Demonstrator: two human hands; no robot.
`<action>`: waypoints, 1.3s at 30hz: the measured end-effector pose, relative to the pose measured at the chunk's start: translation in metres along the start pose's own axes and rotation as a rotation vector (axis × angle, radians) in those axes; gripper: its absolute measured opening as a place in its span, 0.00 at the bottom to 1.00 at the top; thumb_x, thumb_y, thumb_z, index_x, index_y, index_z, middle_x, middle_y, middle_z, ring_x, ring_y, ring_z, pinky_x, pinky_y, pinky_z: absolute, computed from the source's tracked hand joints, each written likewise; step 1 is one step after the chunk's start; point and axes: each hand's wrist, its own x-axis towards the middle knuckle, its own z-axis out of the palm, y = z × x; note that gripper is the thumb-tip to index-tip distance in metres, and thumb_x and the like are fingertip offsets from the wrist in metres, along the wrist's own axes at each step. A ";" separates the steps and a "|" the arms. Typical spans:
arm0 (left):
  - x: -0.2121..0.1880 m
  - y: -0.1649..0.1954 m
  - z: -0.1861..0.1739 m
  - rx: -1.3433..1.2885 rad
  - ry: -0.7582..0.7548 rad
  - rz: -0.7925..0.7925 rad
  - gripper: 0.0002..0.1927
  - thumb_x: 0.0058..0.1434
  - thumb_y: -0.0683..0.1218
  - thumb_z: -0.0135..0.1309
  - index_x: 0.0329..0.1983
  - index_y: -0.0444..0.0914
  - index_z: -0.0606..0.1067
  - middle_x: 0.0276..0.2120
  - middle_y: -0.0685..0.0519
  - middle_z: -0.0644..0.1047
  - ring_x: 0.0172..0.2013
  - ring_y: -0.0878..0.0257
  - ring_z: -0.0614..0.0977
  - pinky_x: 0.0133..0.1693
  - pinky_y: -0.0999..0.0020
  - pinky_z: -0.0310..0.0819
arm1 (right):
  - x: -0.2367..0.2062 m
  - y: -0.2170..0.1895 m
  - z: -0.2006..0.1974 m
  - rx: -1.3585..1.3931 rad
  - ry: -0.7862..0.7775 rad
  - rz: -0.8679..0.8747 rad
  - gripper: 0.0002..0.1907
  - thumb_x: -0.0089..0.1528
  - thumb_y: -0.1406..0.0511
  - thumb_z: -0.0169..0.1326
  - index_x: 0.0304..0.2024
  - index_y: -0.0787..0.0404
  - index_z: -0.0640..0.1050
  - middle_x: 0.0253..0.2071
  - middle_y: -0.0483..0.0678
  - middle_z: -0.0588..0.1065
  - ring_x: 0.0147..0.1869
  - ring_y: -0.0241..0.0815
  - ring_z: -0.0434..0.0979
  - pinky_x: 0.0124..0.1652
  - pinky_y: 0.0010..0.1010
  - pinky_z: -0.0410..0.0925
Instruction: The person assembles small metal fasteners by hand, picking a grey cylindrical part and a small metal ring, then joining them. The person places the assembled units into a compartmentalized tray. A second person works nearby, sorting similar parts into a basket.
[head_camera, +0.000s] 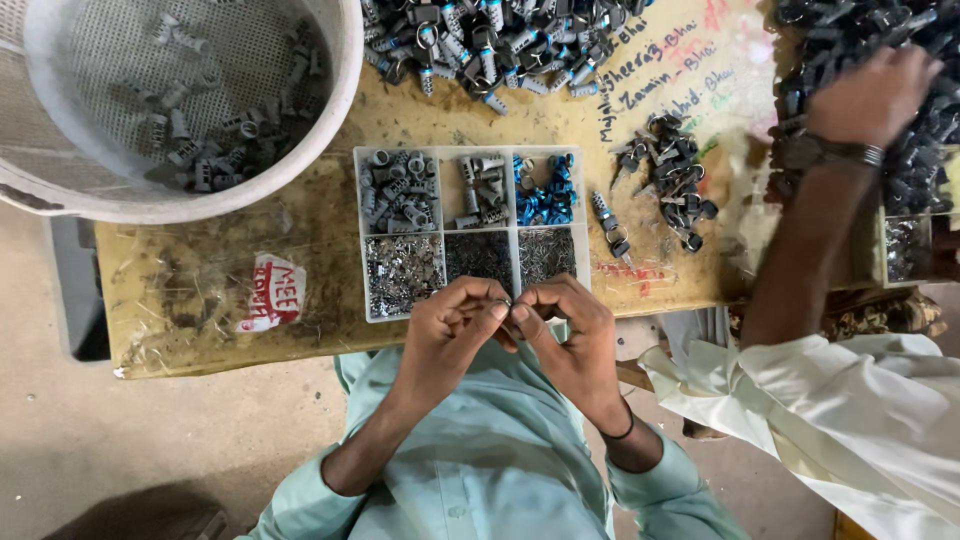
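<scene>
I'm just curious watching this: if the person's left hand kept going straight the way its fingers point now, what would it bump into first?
The left hand points rightward at the right hand, so it would meet those fingertips first; they already nearly touch around a tiny metal piece. Depth is hard to judge.

Part in your fingers: a small grey metal piece (506, 303), pinched between both hands' fingertips, too small to tell its shape.
Position: held just off the workbench's near edge, beside the compartment tray's near rim.
Your hands: left hand (450, 330) and right hand (570, 330), thumbs and forefingers meeting.
</scene>
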 end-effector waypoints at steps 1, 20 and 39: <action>0.000 0.001 0.000 0.042 0.011 0.004 0.07 0.72 0.40 0.51 0.47 0.29 0.73 0.35 0.50 0.80 0.36 0.67 0.84 0.39 0.69 0.84 | -0.001 0.001 0.000 -0.004 0.009 -0.003 0.04 0.63 0.71 0.62 0.38 0.65 0.79 0.34 0.47 0.77 0.34 0.36 0.77 0.37 0.26 0.70; -0.005 0.016 -0.024 0.024 -0.083 -0.160 0.06 0.64 0.37 0.58 0.43 0.30 0.78 0.30 0.54 0.80 0.28 0.71 0.80 0.29 0.75 0.76 | 0.012 0.020 -0.016 0.143 -0.387 -0.358 0.18 0.59 0.81 0.57 0.50 0.63 0.79 0.48 0.53 0.79 0.48 0.42 0.86 0.45 0.27 0.80; -0.009 0.014 -0.027 -0.015 -0.083 -0.192 0.05 0.66 0.37 0.58 0.42 0.30 0.79 0.29 0.52 0.80 0.28 0.71 0.79 0.29 0.75 0.77 | 0.003 0.026 0.004 0.388 -0.282 -0.125 0.11 0.64 0.73 0.60 0.49 0.66 0.76 0.42 0.50 0.76 0.39 0.38 0.82 0.39 0.27 0.76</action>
